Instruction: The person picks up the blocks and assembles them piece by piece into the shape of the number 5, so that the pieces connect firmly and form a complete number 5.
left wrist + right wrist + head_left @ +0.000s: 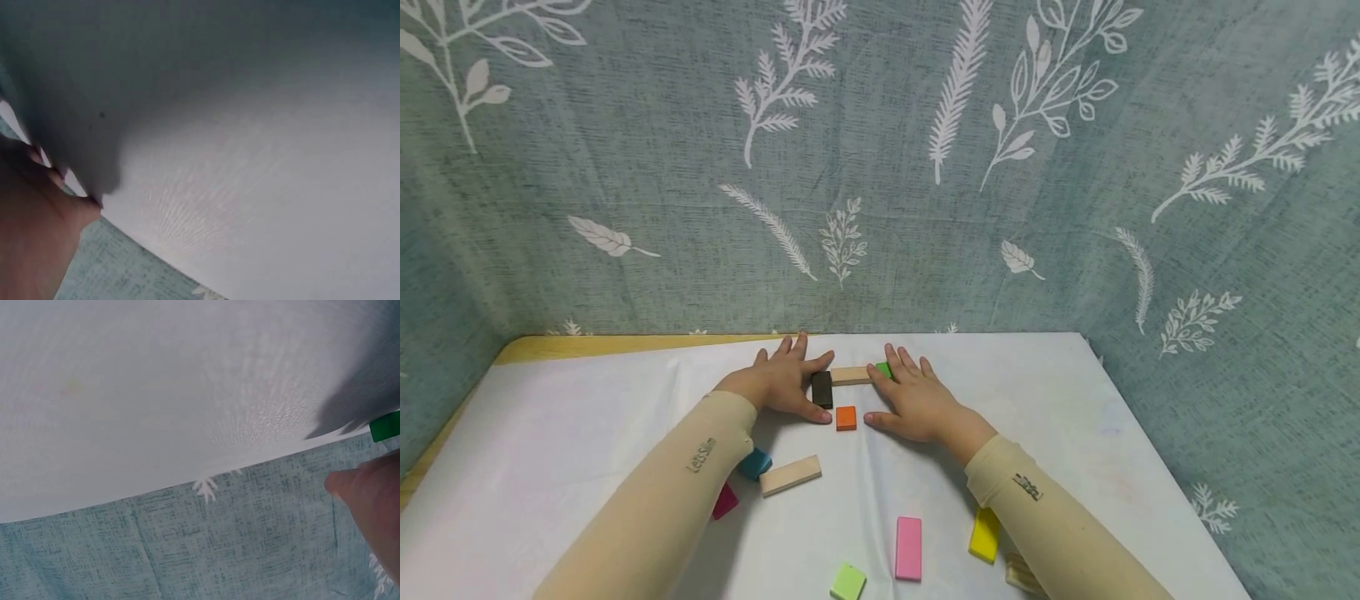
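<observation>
My left hand [782,385] lies with spread fingers at the left of a black block [822,392], its thumb tip close to a small orange block [846,418]. From the black block's top end a plain wooden block [850,376] runs right toward a green block [883,368]. Over on that side, my right hand [919,406] has its fingers extended, the index and middle ones overlapping the green block, which it partly hides. The right wrist view catches the green block [386,427] at its edge. In the left wrist view only part of the left hand [44,219] shows.
Nearer the front are a blue block [756,464], another wooden block [791,476], a magenta block [724,502], a pink block [908,548], a lime block [848,581], a yellow block [984,535] and a tan piece [1022,575]. A leaf-patterned curtain [880,250] hangs behind the white-covered table [1060,400].
</observation>
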A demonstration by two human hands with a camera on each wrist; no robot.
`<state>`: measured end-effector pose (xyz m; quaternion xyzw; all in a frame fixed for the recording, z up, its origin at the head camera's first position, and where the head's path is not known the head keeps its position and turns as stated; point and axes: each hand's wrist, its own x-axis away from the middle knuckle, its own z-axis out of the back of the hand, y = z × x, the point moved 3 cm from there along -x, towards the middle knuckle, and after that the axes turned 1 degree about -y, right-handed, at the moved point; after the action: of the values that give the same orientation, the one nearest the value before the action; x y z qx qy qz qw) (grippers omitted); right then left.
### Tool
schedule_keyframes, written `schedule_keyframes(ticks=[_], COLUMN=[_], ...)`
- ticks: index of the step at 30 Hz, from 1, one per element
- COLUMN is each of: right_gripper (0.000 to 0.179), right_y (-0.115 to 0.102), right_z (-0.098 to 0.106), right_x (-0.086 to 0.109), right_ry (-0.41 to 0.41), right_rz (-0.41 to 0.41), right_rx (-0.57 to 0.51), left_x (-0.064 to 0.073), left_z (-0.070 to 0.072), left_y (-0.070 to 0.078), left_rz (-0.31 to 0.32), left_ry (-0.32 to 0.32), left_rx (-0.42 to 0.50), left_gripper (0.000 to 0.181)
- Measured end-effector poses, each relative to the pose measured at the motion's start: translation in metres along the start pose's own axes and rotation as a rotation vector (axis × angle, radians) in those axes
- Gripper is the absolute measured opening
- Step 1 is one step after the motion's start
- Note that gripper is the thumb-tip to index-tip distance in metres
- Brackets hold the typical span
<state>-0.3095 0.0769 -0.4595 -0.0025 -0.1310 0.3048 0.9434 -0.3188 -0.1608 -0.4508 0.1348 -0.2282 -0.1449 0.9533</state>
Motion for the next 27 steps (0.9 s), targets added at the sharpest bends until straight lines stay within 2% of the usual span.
schedule_keyframes(ticks=[10, 14, 16, 18, 21, 24, 27], right_gripper=[0.084, 0.085, 0.086, 0.087, 0.087, 0.086, 0.087], right_y=[-0.001, -0.001, -0.001, -0.001, 0.0, 0.001, 0.002], right_z=[-0.002, -0.002, -0.002, -0.001, 0.001, 0.003, 0.004], right_x=[-0.002, -0.001, 0.0, 0.002, 0.006, 0.011, 0.016], right_ry=[-0.002, 0.011, 0.017, 0.027, 0.042, 0.057, 0.058], right_rz=[-0.007, -0.007, -0.006, -0.002, 0.011, 0.024, 0.024], right_rx=[0.016, 0.01, 0.004, -0.007, -0.013, -0.006, 0.003], left_x=[0.0, 0.001, 0.007, 0.02, 0.054, 0.09, 0.114], left_z=[0.0, -0.001, 0.0, 0.0, 0.0, -0.006, -0.014], left_y=[0.002, -0.003, -0.007, -0.011, -0.017, -0.019, -0.014], left_rz=[0.034, 0.023, 0.003, -0.03, -0.088, -0.132, -0.16], left_ry=[0.019, 0.066, 0.106, 0.154, 0.19, 0.144, 0.061], left_rx=[0.008, 0.014, 0.031, 0.062, 0.107, 0.085, 0.022], left_gripper=[0.12, 0.131, 0.133, 0.13, 0.123, 0.123, 0.129])
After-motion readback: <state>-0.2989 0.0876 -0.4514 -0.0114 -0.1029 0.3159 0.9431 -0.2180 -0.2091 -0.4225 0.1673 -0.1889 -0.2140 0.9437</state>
